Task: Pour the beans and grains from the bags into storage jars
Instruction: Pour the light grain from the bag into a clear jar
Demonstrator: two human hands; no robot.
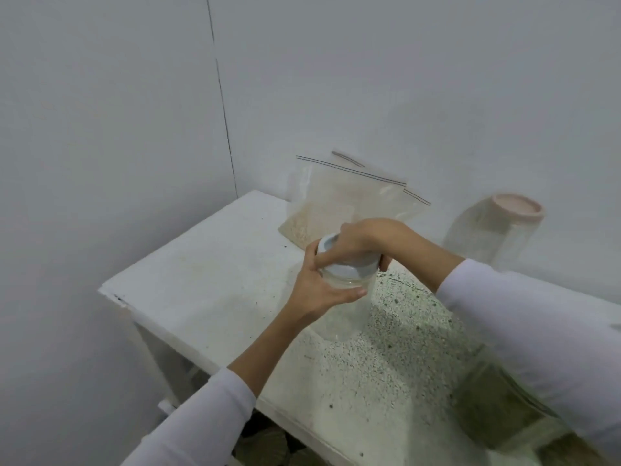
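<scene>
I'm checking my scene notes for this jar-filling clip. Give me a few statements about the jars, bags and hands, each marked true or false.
1. The right hand grips the pale blue lid of the clear jar. True.
2. The left hand rests flat on the table. False: it holds the jar below the lid.
3. The zip bag at the wall holds pale grains. True.
4. The pink-lidded jar is gripped. False: no hand touches it.

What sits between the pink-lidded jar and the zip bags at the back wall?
Nothing: in the head view, only bare white table and wall separate the pink-lidded jar from the zip bags.
</scene>
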